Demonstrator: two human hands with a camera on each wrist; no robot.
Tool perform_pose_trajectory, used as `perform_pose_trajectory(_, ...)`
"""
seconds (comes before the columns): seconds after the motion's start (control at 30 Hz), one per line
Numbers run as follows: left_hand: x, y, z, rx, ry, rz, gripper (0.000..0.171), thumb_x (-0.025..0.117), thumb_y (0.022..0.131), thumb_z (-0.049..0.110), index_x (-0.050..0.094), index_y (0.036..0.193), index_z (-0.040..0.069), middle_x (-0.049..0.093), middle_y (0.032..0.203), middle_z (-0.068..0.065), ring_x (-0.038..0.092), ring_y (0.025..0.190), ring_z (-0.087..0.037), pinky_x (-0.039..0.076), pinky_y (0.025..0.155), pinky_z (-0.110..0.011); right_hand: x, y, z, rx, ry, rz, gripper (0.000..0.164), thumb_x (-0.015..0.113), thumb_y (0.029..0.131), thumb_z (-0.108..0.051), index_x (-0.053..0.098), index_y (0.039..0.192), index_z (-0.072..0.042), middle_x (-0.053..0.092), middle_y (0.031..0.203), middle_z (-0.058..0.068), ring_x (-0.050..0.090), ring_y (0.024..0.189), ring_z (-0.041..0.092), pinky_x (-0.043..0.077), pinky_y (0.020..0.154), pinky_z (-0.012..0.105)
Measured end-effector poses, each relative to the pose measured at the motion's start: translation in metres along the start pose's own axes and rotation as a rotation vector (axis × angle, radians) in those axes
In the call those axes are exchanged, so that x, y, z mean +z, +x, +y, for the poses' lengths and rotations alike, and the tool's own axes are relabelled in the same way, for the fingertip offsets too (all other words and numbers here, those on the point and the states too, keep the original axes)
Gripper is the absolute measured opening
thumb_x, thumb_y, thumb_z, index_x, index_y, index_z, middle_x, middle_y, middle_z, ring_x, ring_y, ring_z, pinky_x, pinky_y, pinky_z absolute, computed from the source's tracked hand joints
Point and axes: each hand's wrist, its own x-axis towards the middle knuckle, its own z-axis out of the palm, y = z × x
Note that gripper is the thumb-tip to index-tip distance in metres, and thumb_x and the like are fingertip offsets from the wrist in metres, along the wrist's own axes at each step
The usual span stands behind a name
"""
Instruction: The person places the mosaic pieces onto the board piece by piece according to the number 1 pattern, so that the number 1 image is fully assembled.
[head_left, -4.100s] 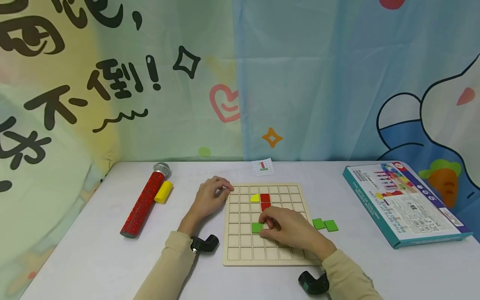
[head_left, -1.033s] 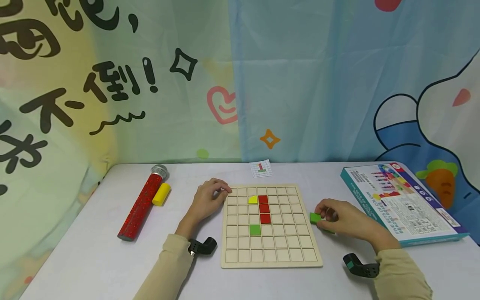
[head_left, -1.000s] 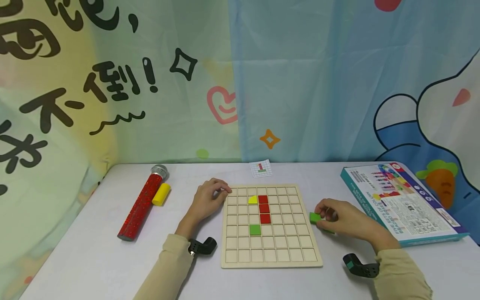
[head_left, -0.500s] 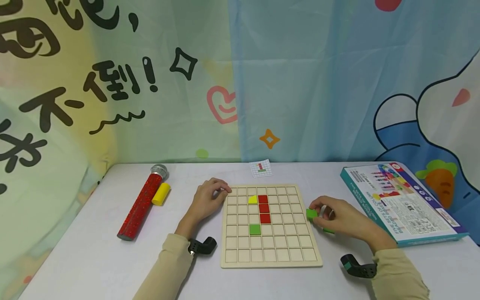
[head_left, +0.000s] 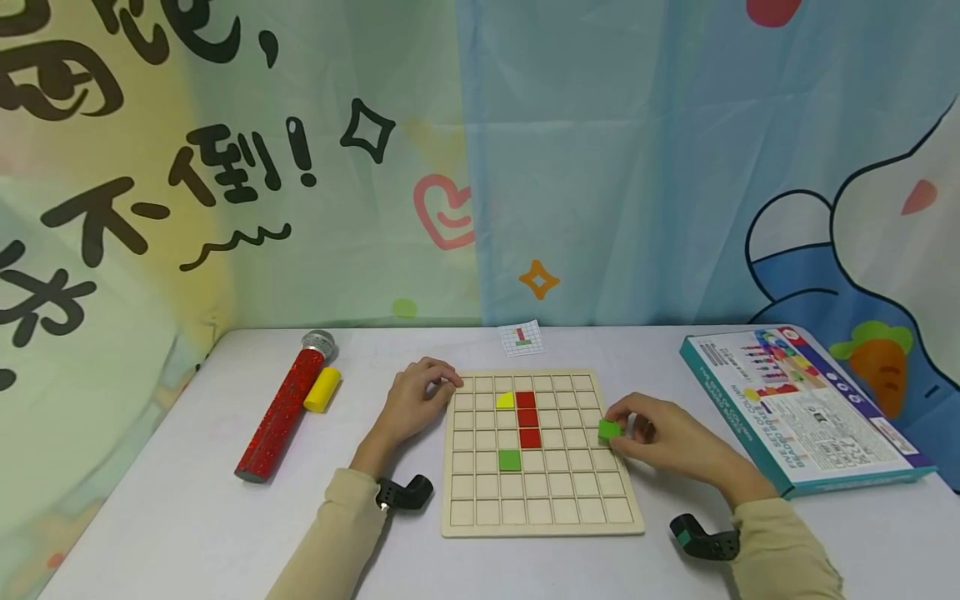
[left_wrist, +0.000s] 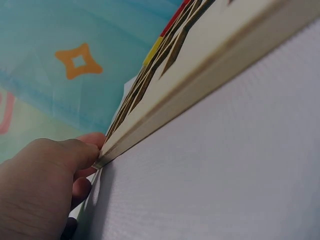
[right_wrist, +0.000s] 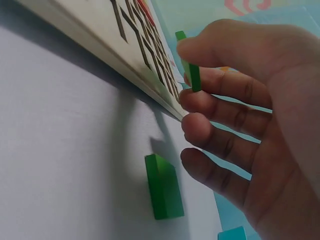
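My right hand (head_left: pixel 671 437) pinches a square green tile (head_left: pixel 609 430) between thumb and fingers, over the right edge of a wooden grid board (head_left: pixel 555 523). In the right wrist view that tile (right_wrist: pixel 194 70) stands on edge in the fingertips, above the table. A second green tile (right_wrist: pixel 166 189) lies on the table below, hidden behind the hand in the head view. My left hand (head_left: pixel 420 396) grips the board's far left corner (left_wrist: pixel 102 161). On the board sit a column of red tiles (head_left: pixel 528 417), a yellow piece (head_left: pixel 506 401) and a green tile (head_left: pixel 509 460).
A small pattern card (head_left: pixel 521 338) lies behind the board. To the left are a red microphone (head_left: pixel 281 412) and a yellow cylinder (head_left: pixel 322 390). A flat game box (head_left: pixel 810 408) lies at the right. A printed curtain (head_left: pixel 570 167) hangs behind the table.
My right hand left the board after the red column grew by a tile, took a green tile from the table at the right, and brought it left to the board's edge. The left hand stays put.
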Motion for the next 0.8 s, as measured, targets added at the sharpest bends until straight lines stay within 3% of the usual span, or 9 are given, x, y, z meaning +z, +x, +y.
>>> perform_pose_trajectory(0.8,0.001,0.000,0.001,0.010,0.008,0.014,0.009,0.064,0.088,0.015,0.069,0.089,0.022,0.065,0.107,0.002,0.058,0.094,-0.018,0.035,0.080,-0.035,0.017,0.010,-0.020,-0.017,-0.026,-0.015,0.030,0.070,0.085,-0.026,0.060,0.111,-0.015,0.056,0.090,-0.006,0.047,0.072,0.005,0.041,0.062,0.020)
